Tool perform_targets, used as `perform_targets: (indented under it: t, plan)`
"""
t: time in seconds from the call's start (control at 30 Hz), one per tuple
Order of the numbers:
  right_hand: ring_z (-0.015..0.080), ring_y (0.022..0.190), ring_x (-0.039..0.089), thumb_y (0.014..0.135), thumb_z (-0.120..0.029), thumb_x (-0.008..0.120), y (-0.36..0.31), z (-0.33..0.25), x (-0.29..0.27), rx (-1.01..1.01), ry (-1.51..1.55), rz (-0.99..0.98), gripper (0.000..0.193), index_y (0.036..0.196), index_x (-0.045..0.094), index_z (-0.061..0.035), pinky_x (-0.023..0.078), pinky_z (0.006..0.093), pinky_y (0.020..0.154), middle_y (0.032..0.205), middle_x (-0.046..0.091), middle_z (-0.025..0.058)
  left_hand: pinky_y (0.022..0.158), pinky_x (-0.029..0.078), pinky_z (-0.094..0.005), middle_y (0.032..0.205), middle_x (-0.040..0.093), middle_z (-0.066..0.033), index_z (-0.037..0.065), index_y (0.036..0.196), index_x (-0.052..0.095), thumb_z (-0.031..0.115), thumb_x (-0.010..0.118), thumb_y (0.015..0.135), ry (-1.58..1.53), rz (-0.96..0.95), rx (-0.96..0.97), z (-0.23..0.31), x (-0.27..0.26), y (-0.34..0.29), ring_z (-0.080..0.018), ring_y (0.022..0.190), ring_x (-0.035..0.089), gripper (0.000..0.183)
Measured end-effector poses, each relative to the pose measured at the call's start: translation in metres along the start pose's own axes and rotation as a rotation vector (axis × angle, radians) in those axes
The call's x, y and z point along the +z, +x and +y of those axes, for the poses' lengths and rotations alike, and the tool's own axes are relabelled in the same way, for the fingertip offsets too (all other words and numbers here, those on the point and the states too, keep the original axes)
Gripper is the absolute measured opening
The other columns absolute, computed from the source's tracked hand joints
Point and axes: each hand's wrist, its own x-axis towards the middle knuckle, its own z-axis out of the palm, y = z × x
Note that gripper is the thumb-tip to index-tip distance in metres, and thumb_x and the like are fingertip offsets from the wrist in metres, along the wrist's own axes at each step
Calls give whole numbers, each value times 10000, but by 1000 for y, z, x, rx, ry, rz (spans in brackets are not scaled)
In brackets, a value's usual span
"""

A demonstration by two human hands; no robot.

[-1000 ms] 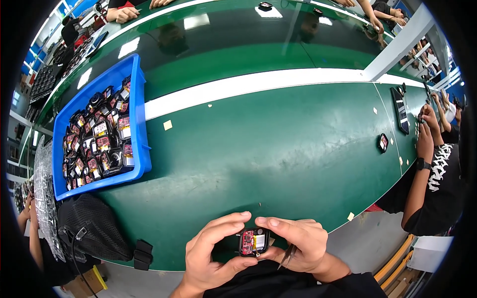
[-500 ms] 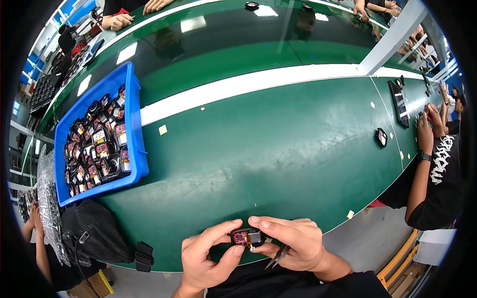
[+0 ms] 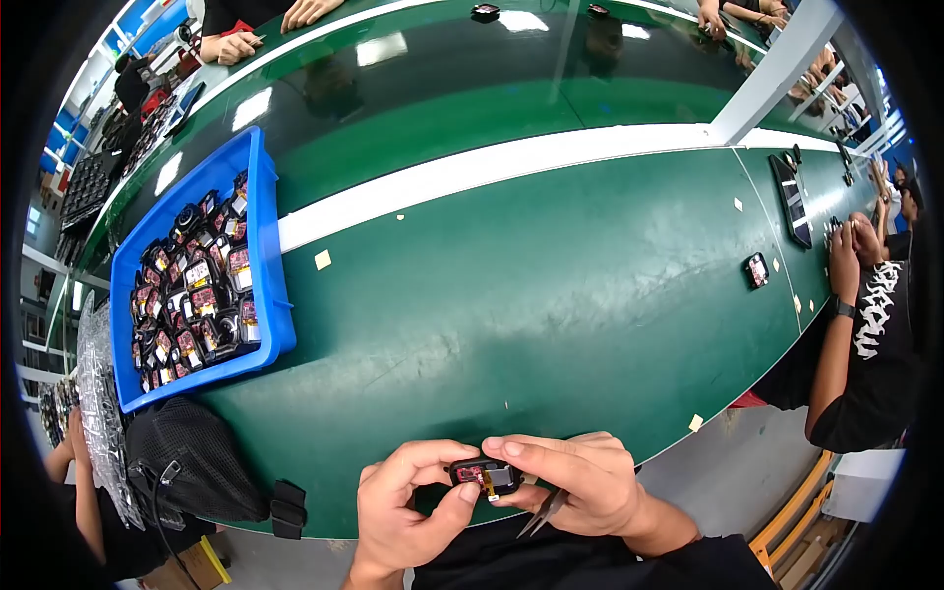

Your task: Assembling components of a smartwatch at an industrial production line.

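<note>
The left hand point(image 3: 405, 516) and right hand point(image 3: 598, 490), each closed to a pinch, grip a small black-cased device point(image 3: 500, 477) between them, its red circuit board point(image 3: 469, 474) exposed, at the near edge of the green bench point(image 3: 551, 295); the right hand also holds slender tweezers point(image 3: 544, 512). A blue bin point(image 3: 276, 315) filled with similar devices point(image 3: 202, 300) stands at left, and a co-worker point(image 3: 857, 388) is at the bench's right side.

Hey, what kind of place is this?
It looks like a factory or workshop for small electronics. A blue bin holds many black gadgets showing red circuit boards, the left hand and right hand hold a similar gadget, and a person in black is at the green bench too.
</note>
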Motion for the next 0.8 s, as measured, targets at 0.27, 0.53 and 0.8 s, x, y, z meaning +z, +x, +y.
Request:
perform_targets:
  t: [0.27,0.53,0.8]
  plan:
    - [268,891,754,752,-86,851,3,-3,-2,49,117,-39,526,1224,633,-4,612,289,659,1108,734,160,742,522,-233,841,743,-123,-60,1125,569,87,756,873,-110,18,-59,1,2,-5,-123,805,704,346]
    - [249,872,759,647,217,635,-1,1,-8,75,377,-160,698,1315,593,22,624,277,705,1268,663,182,645,500,-260,898,705,-125,-79,1297,510,543,442,1032,-324,-410,-373,19,-15,6,-176,824,688,679]
    - [251,920,752,690,199,647,1,-2,-9,37,332,-176,679,1335,586,-2,614,284,695,1304,648,168,593,496,-269,870,699,-118,-94,1334,515,512,371,1061,-458,-479,-481,16,-19,12,-169,734,658,680]
